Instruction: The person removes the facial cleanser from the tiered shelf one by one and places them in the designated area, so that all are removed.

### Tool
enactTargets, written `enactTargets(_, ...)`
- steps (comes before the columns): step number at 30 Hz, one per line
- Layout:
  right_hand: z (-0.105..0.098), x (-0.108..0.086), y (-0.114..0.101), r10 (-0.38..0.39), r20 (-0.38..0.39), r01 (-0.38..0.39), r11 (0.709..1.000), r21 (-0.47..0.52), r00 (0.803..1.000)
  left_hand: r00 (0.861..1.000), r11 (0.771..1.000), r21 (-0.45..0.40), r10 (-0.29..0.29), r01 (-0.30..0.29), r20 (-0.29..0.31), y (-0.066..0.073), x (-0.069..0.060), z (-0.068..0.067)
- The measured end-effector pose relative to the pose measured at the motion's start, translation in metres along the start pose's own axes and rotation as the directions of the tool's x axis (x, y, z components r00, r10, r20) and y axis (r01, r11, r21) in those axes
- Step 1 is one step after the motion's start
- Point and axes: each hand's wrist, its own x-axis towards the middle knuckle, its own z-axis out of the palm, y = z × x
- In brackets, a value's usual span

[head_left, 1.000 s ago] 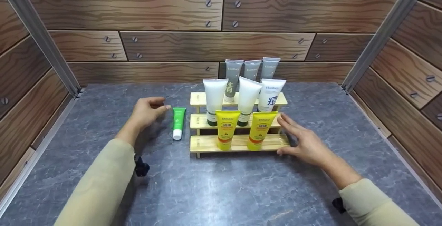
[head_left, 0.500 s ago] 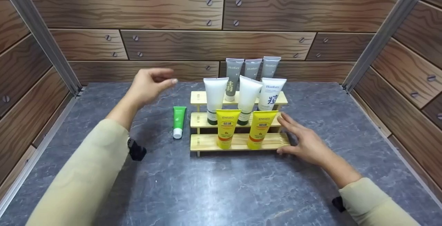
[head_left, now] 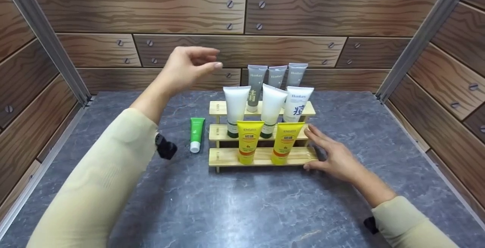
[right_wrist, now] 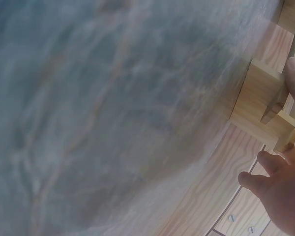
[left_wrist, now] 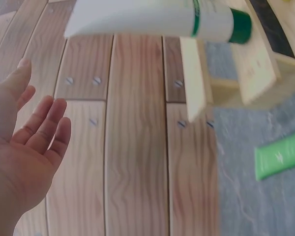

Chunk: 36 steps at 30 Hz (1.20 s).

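Observation:
My left hand (head_left: 185, 68) is raised behind and left of a three-tier wooden rack (head_left: 216, 158), fingers loosely bent and holding nothing. In the left wrist view, its palm (left_wrist: 27, 164) shows apart from a white tube (left_wrist: 137, 18) with a dark green cap. My right hand (head_left: 335, 157) grips the rack's right end, thumb at the lowest tier and fingers by the middle one. Two yellow tubes (head_left: 248, 142) stand on the lowest tier. White tubes (head_left: 273, 106) fill the middle tier, grey tubes (head_left: 256, 83) the top. A green tube (head_left: 196, 132) lies left of the rack.
The rack stands on a grey marbled table (head_left: 242, 210). Wood-patterned walls (head_left: 189, 13) close off the back and both sides. Metal posts (head_left: 413, 39) rise at the back corners.
My left hand has risen from beside the green tube, moving away from me and then right toward the back of the rack. The right hand and the tubes have stayed in place.

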Motion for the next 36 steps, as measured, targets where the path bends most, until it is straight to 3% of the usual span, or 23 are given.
enactTargets(6, 0.001, -0.001, 0.001, -0.007, -0.007, 0.007, 1.0, -0.004, 1.0, 0.999, 0.998, -0.069, 0.016, -0.013, 0.049, 0.013, 0.01, 0.018)
enactTargets(18, 0.001, 0.0, 0.0, 0.015, 0.005, -0.015, 1.0, 0.001, 1.0, 0.992, 0.992, -0.125, 0.01, 0.006, 0.128, 0.011, 0.019, 0.05)
enactTargets(25, -0.001, 0.001, -0.002, 0.032, 0.015, -0.032, 0.999, 0.003, 0.999, 0.986, 0.992, -0.129, 0.011, 0.011, 0.166, 0.011, 0.021, 0.06)
enactTargets(36, 0.001, -0.001, 0.001, -0.015, -0.006, 0.015, 1.0, 0.002, 1.0, 0.971, 0.989, -0.135, -0.023, 0.057, 0.238, 0.008, 0.024, 0.071)
